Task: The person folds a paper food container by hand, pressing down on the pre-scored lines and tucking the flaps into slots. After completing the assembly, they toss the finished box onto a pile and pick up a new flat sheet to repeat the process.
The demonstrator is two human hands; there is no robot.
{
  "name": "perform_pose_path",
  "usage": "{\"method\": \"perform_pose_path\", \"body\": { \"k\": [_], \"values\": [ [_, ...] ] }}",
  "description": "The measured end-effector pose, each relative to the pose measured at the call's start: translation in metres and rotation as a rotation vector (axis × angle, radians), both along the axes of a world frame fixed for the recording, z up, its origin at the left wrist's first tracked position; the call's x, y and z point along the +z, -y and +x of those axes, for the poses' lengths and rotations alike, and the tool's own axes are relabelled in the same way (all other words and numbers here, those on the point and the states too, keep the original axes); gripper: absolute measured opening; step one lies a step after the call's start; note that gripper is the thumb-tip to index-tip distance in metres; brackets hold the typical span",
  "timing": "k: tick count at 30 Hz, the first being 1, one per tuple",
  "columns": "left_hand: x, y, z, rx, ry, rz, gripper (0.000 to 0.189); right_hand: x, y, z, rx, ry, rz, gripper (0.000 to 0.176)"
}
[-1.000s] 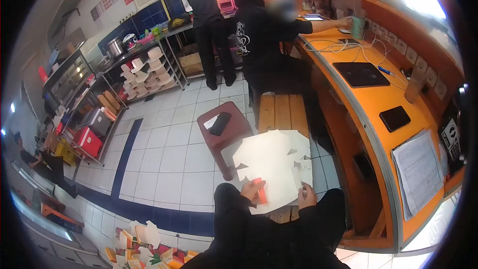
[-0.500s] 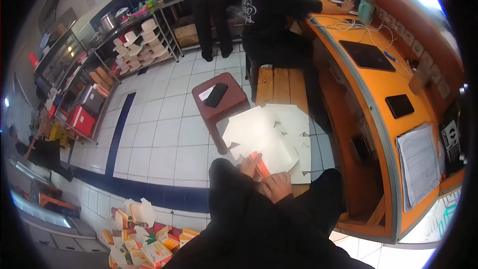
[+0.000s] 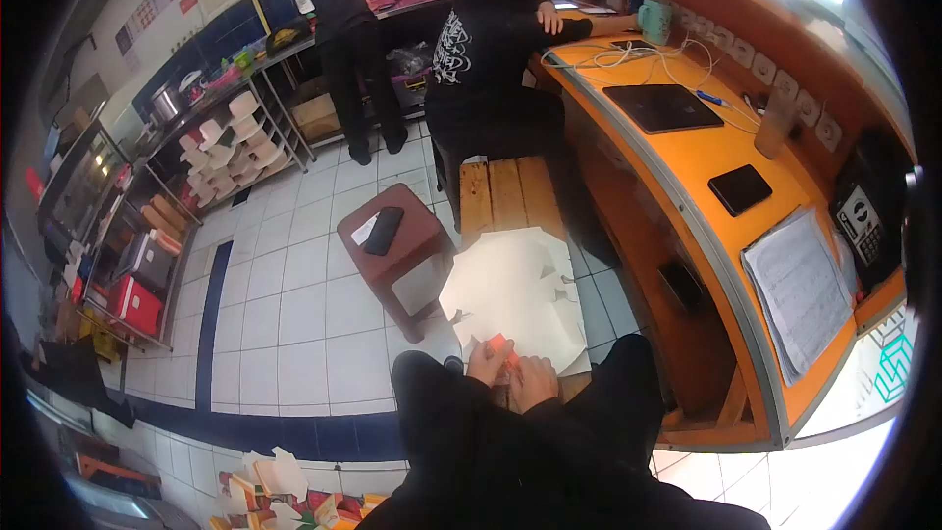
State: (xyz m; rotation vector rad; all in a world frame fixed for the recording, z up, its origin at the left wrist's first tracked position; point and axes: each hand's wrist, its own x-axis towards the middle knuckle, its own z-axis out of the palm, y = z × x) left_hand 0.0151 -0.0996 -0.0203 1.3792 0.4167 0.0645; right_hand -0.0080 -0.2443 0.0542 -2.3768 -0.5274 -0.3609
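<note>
A flat cardboard box blank, white side up with cut slots and flaps, lies on the wooden bench between my knees. Its near edge has an orange flap bent upward. My left hand grips this flap, fingers closed around it. Close beside it on the right, my right hand is closed at the same near edge, its fingers pressed on the cardboard. The fingertips of both hands are partly hidden.
A maroon stool with a black phone stands left of the wooden bench. Along the right runs an orange counter. A seated person is ahead. Printed boxes pile up on the floor at lower left.
The camera view has shifted, so the room appears moved left. The orange flap now shows less between my hands, and the blank's raised panel looks flatter. The seated person's arm has moved.
</note>
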Motion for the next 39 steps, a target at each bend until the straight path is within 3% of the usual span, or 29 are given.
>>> {"method": "perform_pose_path", "body": {
  "k": [3,5,7,9,12,13,15,17,19,21,24,26,33,35,36,37,38,39],
  "values": [
    [0.006,-0.005,0.002,-0.065,-0.014,0.022,0.044,0.006,0.0,0.001,0.001,0.018,0.034,0.017],
    [0.001,-0.006,-0.003,-0.099,-0.056,0.012,0.05,-0.007,-0.001,0.004,-0.02,-0.218,0.139,0.018],
    [0.028,-0.003,-0.008,0.029,-0.132,-0.528,0.061,-0.005,0.003,0.008,-0.012,-0.327,0.158,0.018],
    [0.052,-0.011,-0.013,0.146,-0.122,-0.67,0.065,-0.01,0.003,0.011,-0.024,-0.399,0.18,0.019],
    [-0.005,-0.042,0.0,0.233,-0.098,-0.714,0.059,-0.005,0.001,0.01,-0.022,-0.489,0.205,0.019],
    [-0.044,-0.053,0.011,0.178,0.137,-0.13,0.051,-0.003,0.002,0.01,0.007,-0.493,0.145,0.018],
    [-0.048,-0.052,0.017,0.111,0.355,0.453,0.043,-0.005,0.001,0.011,0.037,-0.498,0.077,0.018],
    [0.007,-0.037,0.01,0.289,-0.079,-0.042,0.03,-0.015,-0.003,0.016,0.056,-0.461,-0.079,0.018],
    [-0.002,-0.034,0.011,0.363,0.008,0.073,0.032,-0.019,-0.009,0.022,0.05,-0.505,-0.095,0.018],
    [-0.002,-0.035,0.006,0.277,-0.112,0.317,0.031,-0.022,-0.015,0.027,0.039,-0.55,-0.107,0.019],
    [0.002,-0.021,0.0,0.299,0.078,0.099,0.028,-0.022,-0.021,0.028,0.045,-0.574,-0.103,0.022],
    [-0.016,-0.02,0.002,0.299,0.088,0.114,0.028,-0.018,-0.024,0.028,0.024,-0.559,-0.104,0.023],
    [0.019,-0.002,-0.012,0.284,0.006,-0.043,0.026,-0.019,-0.029,0.033,0.01,-0.544,-0.041,0.026],
    [0.001,-0.002,-0.01,0.177,0.092,0.109,0.018,-0.004,-0.032,0.036,0.07,-0.582,-0.059,0.029],
    [-0.02,0.002,-0.008,0.111,0.133,0.093,0.011,-0.039,-0.031,0.041,0.127,-0.474,0.062,0.028],
    [-0.022,0.008,-0.005,0.205,0.069,0.258,0.01,-0.083,-0.033,0.051,0.231,-0.37,0.196,0.027],
    [-0.014,0.007,-0.002,0.262,0.063,0.14,0.009,-0.082,-0.039,0.056,0.335,-0.411,0.297,0.026],
    [-0.036,0.007,0.005,0.309,0.007,0.35,0.012,-0.087,-0.045,0.059,0.288,-0.483,0.225,0.028]
  ]
}}
